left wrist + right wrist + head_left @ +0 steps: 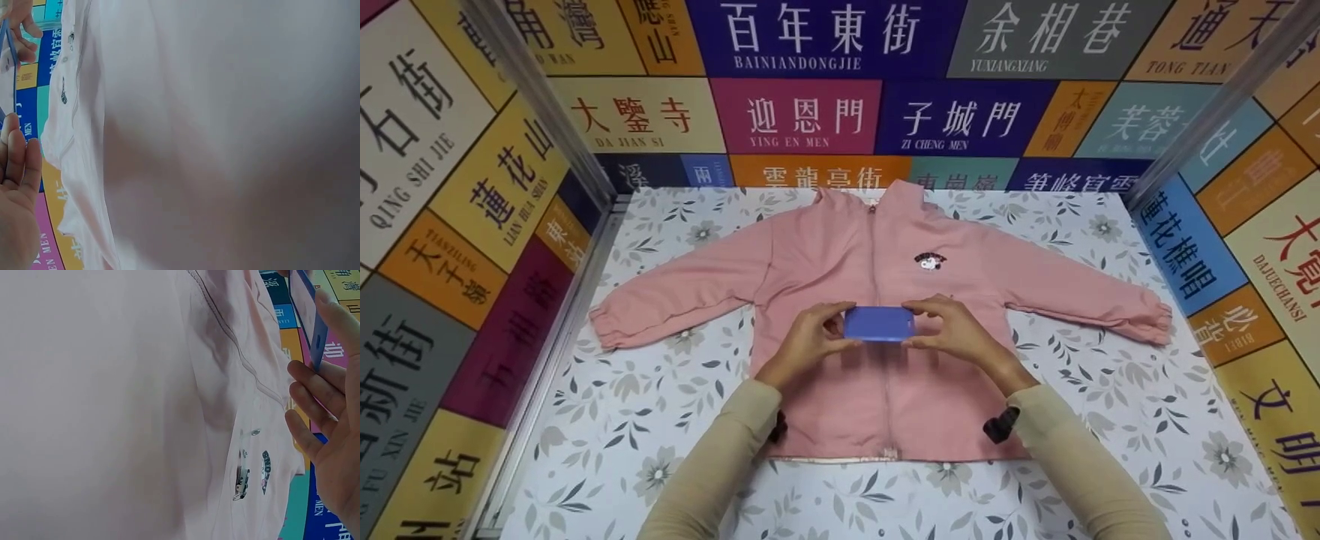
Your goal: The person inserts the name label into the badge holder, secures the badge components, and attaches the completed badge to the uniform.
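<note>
Over the middle of a pink zip-up jacket (pixel 825 382), a flat blue card holder (pixel 877 324) is held level. My left hand (pixel 814 334) pinches its left end between thumb and fingers. The right hand (pixel 952 330) grips the opposite end the same way. In the right wrist view, the card holder (pixel 319 343) shows a small slot at one end and a pale underside. The jacket lies front up, zip closed, both sleeves spread outward. A dark and white cartoon patch (pixel 930 261) sits on its chest.
White cloth (pixel 637 465) printed with grey leaves and flowers covers the table. Colourful panels (pixel 802 112) with large characters stand behind and on both sides. Metal posts (pixel 551 112) mark the table's far corners.
</note>
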`<state>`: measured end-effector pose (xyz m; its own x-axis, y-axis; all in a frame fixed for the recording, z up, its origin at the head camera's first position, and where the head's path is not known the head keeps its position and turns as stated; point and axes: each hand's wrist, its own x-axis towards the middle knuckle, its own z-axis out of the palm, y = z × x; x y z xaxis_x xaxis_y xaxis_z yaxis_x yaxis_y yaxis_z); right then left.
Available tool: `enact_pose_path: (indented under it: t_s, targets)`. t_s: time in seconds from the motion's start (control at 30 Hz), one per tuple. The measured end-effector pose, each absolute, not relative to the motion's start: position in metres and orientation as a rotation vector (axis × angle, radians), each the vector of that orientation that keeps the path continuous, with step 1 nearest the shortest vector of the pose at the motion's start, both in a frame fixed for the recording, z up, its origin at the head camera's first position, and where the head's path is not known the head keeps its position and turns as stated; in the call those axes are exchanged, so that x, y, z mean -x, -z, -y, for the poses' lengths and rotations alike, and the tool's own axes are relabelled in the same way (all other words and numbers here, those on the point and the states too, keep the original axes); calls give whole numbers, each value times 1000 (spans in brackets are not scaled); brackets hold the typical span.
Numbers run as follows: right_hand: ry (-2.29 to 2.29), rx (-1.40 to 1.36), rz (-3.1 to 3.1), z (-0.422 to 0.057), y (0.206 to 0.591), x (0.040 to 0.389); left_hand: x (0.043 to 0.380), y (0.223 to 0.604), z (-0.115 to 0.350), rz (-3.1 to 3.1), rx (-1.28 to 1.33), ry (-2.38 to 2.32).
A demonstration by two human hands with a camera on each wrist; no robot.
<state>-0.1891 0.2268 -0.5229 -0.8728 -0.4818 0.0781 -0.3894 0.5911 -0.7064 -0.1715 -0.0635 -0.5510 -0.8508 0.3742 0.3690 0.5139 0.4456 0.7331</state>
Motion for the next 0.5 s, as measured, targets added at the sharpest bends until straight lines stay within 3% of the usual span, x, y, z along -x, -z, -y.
enact_pose_path:
  t_s: [0.5]
  targets:
    - [1421,623,-2670,-227,521,188,169,553,64,2481,688,1588]
